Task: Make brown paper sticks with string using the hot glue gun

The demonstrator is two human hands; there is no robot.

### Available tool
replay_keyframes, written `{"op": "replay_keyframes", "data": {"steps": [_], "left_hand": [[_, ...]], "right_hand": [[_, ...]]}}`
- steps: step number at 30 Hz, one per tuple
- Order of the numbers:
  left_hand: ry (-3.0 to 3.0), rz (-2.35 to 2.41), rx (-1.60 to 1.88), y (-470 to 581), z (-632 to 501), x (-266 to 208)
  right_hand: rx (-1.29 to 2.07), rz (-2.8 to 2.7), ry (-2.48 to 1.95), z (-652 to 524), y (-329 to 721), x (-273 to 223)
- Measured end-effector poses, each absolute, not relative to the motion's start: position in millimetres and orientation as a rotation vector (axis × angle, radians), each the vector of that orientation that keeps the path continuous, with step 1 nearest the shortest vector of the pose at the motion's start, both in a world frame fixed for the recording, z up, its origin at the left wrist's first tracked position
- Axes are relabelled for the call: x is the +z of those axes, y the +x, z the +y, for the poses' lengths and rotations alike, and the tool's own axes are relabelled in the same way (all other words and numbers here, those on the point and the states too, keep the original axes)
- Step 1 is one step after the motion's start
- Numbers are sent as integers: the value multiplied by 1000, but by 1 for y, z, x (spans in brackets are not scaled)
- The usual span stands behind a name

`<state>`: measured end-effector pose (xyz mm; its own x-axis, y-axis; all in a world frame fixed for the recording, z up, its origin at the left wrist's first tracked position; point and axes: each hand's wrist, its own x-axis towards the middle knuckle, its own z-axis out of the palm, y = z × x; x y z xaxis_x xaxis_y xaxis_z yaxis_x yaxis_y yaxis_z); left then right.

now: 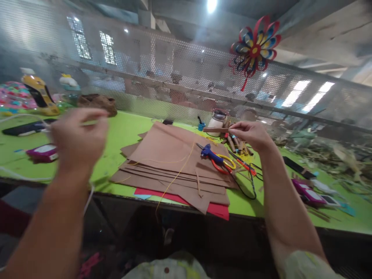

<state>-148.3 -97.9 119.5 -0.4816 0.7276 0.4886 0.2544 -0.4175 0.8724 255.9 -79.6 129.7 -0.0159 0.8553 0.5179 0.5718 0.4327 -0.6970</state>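
Observation:
My right hand (250, 134) pinches one end of a thin brown paper roll (215, 130), which points left over the far edge of a stack of brown paper sheets (167, 149). Left of the stack, my left hand (83, 135) hangs raised and blurred by motion. Its fingers are curled together; what they hold, if anything, I cannot make out. On the sheets lie a blue-handled tool (207, 152) and scissors with red and yellow loops (228, 162). A yellow thread (177, 175) runs across the paper and over the table's front edge.
More brown paper rolls (231, 143) lie near a lidded jar (216, 122). Phones and a purple box (42, 152) are at left, with a yellow bottle (40, 93) behind. Dried plant matter (328, 151) covers the right side. A perforated metal screen (186, 73) bounds the back.

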Motion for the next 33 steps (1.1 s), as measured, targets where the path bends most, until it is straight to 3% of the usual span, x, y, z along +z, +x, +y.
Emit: {"op": "replay_keyframes", "data": {"steps": [2, 7, 11, 24, 33], "left_hand": [[1755, 1226, 1893, -106, -84, 136], [2080, 536, 1237, -14, -50, 158], [2389, 449, 722, 8, -49, 149], [2504, 560, 484, -22, -29, 118], [2246, 491, 450, -7, -15, 85]], "right_hand": [[314, -1812, -1296, -79, 248, 137], [351, -2090, -1221, -85, 223, 157], [453, -2085, -1162, -94, 203, 160], [657, -2046, -1229, -87, 229, 113], [1068, -1363, -532, -63, 216, 75]]}}
